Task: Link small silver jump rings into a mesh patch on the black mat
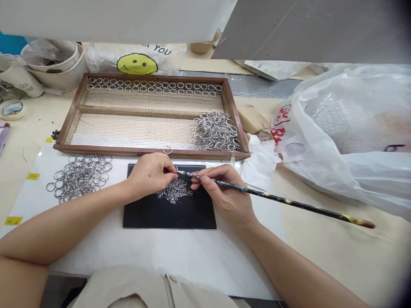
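Note:
My left hand [152,172] is closed in a pinch above the black mat [170,218], and a bit of a silver ring [176,169] shows at its fingertips. In my right hand [226,188] is a long, thin pen-shaped tool [272,197] with a dark patterned handle. Its pale tip meets the left fingertips. Below both hands, a heap of tiny shiny stones [175,191] lies on the mat. A pile of silver rings [81,177] rests on white paper left of the mat. One loose ring [167,149] is on the tray's front edge, just beyond my left hand.
Behind the mat stands a wood-framed mesh tray [152,150], with two rows of rings [152,87] at its far side and a ring heap [215,131] at right. White plastic bags [346,141] fill the right side. Bowls [53,60] stand back left; a grey panel [314,30] hangs above.

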### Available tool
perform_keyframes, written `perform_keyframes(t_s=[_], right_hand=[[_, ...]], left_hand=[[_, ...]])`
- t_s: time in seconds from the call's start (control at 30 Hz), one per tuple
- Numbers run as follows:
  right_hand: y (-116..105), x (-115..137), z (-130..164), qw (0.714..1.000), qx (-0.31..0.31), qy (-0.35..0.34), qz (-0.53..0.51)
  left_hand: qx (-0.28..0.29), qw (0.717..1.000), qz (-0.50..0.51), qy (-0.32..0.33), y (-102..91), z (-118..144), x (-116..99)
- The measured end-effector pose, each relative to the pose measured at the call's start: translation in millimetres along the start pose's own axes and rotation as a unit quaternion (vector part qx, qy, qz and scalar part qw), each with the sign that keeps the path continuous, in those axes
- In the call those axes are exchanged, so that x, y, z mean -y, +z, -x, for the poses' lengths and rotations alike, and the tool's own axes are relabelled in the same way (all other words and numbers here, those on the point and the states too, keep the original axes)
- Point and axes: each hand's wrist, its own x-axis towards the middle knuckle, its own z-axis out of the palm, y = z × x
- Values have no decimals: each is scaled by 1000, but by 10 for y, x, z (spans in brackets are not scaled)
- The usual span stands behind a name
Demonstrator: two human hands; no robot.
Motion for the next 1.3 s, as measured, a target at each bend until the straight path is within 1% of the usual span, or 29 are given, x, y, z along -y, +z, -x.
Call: perform_keyframes(t_s=[0.17, 0.53, 0.9, 1.0, 1.07, 1.17, 1.23, 1.3], right_hand=[[1, 3, 4, 1000, 1, 6, 8], [-2, 2, -3, 1000, 2, -9, 21], [-1, -13, -3, 1000, 4, -28, 1], [-25, -1, 2, 1000, -4, -29, 3], [-58, 1, 12, 999, -20, -27, 23], [-114, -12, 39, 996, -38, -13, 85], [-136, -26, 56, 991, -34, -10, 129], [-139, -37, 64, 987, -28, -21, 156]], left_hand=[[-2, 1000, -3, 5, 6, 2, 3], [-3, 1000, -6, 12, 5, 2, 25], [-7, 1000, -12, 13, 11, 5, 31], [-6, 1000, -10, 14, 4, 7, 25], [-7, 1000, -7, 14, 2, 11, 18], [-9, 1000, -4, 17, 2, 17, 9], [-10, 1000, -3, 17, 1, 19, 6], [-8, 1000, -5, 13, -2, 18, 4]])
